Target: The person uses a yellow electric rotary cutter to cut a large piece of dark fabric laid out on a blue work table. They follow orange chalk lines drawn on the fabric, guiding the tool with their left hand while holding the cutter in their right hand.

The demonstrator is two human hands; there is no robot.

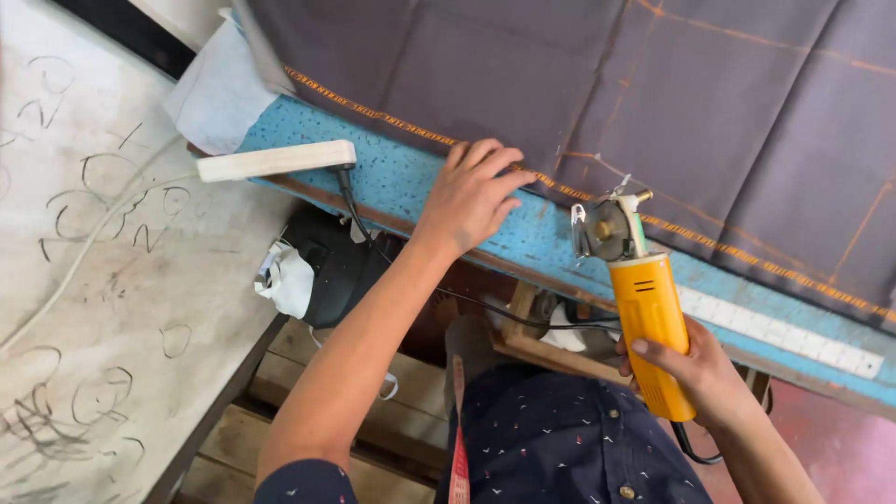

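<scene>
So far: the wide dark grey-purple cloth with orange chalk lines lies spread on the blue speckled table; no cut edge can be made out in it, so by my reading the cutting has barely begun or not begun.
Done: chalk marking appears complete; lines cross the cloth well beyond the cutter's blade.
Left: apparently the whole run along the marked lines.
Cutter: yellow-bodied handheld electric rotary cutter, metal round-blade head at the cloth's near selvedge, the one with the yellow woven stripe; whether the blade touches the cloth, cannot tell.
Right hand: closed around the rear of the cutter's yellow body, thumb on its side, black cord trailing from under the hand.
Left hand: holds nothing; lies palm-down with fingers spread, fingertips on the cloth's edge, to the left of the cutter head and apart from it.
White plastic power strip: at the table's edge, well left of the cutter.
White ruler strip: on the table, just right of the cutter body.
</scene>
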